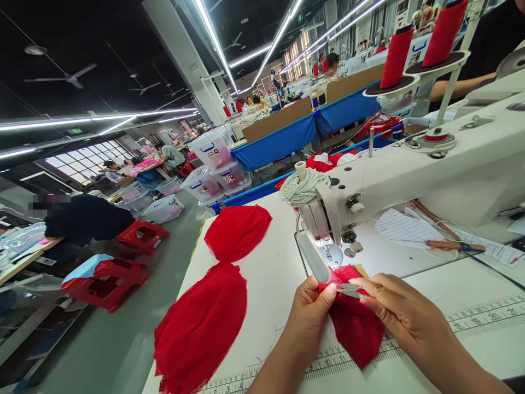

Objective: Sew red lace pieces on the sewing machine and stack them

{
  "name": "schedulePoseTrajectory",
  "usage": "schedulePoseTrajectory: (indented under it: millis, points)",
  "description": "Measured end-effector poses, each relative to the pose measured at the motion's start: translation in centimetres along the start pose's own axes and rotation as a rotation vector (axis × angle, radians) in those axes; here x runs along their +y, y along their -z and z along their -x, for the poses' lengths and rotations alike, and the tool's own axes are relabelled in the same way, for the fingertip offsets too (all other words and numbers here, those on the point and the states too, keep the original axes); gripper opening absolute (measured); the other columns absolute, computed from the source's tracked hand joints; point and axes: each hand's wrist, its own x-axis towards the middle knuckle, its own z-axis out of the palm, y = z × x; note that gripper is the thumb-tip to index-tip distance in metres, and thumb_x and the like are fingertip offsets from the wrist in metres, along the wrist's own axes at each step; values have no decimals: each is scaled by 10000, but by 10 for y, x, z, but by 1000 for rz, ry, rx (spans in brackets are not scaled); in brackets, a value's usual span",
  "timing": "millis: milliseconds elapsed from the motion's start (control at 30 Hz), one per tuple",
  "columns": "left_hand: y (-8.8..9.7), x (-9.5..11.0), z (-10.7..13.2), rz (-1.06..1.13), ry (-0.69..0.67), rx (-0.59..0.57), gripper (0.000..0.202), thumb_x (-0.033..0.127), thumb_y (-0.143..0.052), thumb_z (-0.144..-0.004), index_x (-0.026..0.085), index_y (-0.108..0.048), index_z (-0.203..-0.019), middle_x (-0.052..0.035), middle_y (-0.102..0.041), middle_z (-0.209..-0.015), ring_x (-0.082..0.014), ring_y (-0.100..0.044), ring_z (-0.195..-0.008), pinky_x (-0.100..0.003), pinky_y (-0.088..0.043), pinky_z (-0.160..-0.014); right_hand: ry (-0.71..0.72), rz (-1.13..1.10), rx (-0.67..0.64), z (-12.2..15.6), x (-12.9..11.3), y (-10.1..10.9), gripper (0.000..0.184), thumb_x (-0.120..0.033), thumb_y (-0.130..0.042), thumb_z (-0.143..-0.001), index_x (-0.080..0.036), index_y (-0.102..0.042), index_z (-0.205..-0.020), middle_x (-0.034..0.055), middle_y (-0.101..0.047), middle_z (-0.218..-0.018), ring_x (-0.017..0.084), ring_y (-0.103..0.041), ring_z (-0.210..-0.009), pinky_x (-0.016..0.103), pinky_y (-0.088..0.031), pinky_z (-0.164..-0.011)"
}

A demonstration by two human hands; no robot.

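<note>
My left hand [308,314] pinches the upper edge of a small red fabric piece [356,327] that lies on the white sewing table [270,279] just in front of the sewing machine's presser foot [333,253]. My right hand [396,306] is closed on small metal thread snips [348,289], whose tips meet the fabric's top edge between both hands. The white sewing machine [430,169] stands right behind my hands.
Two stacks of red fabric pieces lie on the table's left side, one near [200,325] and one farther back [237,230]. A cone of white cord [302,186] and red thread spools [397,57] sit on the machine. Red stools [106,282] stand in the aisle; people work at distant tables.
</note>
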Motion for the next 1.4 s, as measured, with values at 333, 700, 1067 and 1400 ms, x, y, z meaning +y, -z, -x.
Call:
schedulePoseTrajectory:
  millis: [333, 700, 1067, 1400]
  points:
    - [0, -1, 0, -43, -6, 24, 205, 326, -755, -734, 168, -696, -851, -53, -720, -857, -212, -638, -867, -340, -436, -856, -16, -19, 8, 2, 0, 5, 288, -354, -430, -958, -298, -640, -1147, 22, -660, -909, 163, -627, -827, 256, -527, -679]
    - [1, -2, 1, -57, -8, 50, 230, 373, -748, -728, 173, -666, -808, -22, -666, -733, -193, -607, -788, -358, -415, -854, 26, -175, -330, 18, 1, 42, 282, -384, -586, -873, -385, -651, -1147, -3, -703, -1015, 192, -679, -916, 244, -553, -777]
    - [-3, 23, 22, -568, -82, -70, 242, 418, -620, -826, 186, -651, -766, -48, -501, -837, -237, -466, -997, -334, -396, -861, 60, 497, 82, 34, 55, 51, 355, -345, -412, -910, -220, -644, -1147, 167, -655, -1066, 355, -656, -872, 511, -518, -700]
    - [-14, 58, 80, -715, -124, -303, 233, 379, -584, -869, 224, -713, -753, -76, -538, -804, -230, -500, -965, -306, -414, -781, -228, -805, -674, -1, -37, 25, 427, -559, -593, -821, -234, -633, -1095, 39, -684, -974, 205, -647, -892, 307, -526, -771]
